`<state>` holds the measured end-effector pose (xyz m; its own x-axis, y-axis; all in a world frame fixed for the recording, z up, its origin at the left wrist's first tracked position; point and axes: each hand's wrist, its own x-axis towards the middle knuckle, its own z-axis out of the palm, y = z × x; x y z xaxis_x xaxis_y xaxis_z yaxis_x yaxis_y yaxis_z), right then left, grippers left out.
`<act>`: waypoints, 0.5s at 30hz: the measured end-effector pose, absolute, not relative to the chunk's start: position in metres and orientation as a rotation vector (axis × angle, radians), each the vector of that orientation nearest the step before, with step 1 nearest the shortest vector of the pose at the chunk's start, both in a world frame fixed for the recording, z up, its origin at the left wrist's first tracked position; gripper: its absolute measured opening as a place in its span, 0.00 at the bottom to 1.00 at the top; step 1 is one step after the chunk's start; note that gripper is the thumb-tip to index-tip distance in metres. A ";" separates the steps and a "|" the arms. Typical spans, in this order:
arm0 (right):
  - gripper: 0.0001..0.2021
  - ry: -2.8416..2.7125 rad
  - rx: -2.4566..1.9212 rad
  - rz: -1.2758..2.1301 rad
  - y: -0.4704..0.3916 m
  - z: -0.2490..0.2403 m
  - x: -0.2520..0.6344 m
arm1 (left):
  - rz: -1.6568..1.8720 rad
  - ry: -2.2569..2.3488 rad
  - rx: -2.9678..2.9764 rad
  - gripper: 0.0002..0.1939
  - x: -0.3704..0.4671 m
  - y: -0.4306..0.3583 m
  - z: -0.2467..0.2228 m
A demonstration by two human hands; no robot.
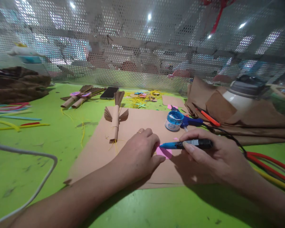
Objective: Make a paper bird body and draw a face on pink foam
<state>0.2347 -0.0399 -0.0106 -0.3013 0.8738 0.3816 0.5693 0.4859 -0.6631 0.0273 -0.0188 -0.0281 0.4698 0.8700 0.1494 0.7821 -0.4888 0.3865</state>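
Observation:
A small pink paper circle (165, 153) lies on a sheet of brown kraft paper (133, 126). My left hand (141, 150) has its fingers curled and its thumb at the circle's edge, gripping it against the sheet. In my right hand (218, 155) is a black marker (192, 144) with a blue front end, its tip touching the circle's upper part. Left of the hands, a rolled brown paper figure (115, 122) with pleated wings and yellow string lies on the sheet. A small jar (173, 121) smeared with blue stands beyond the marker.
A blue glue gun (192, 121) lies beside the jar, its cable running right. Further back are two more paper figures (76, 97), a phone (109, 92) and yellow shreds (143, 99). Brown paper (218, 107) and a lidded bottle (242, 90) are right. A white cable (49, 171) crosses the left.

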 end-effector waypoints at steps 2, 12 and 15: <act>0.05 -2.005 -1.194 0.532 -0.040 -0.010 0.234 | 0.476 1.412 2.458 0.09 0.027 -0.019 -0.028; 0.05 -1.986 -1.189 0.549 -0.038 -0.009 0.233 | 0.476 1.401 2.474 0.10 0.027 -0.018 -0.029; 0.05 -1.999 -1.181 0.529 -0.039 -0.009 0.233 | 0.483 1.391 2.482 0.09 0.026 -0.018 -0.029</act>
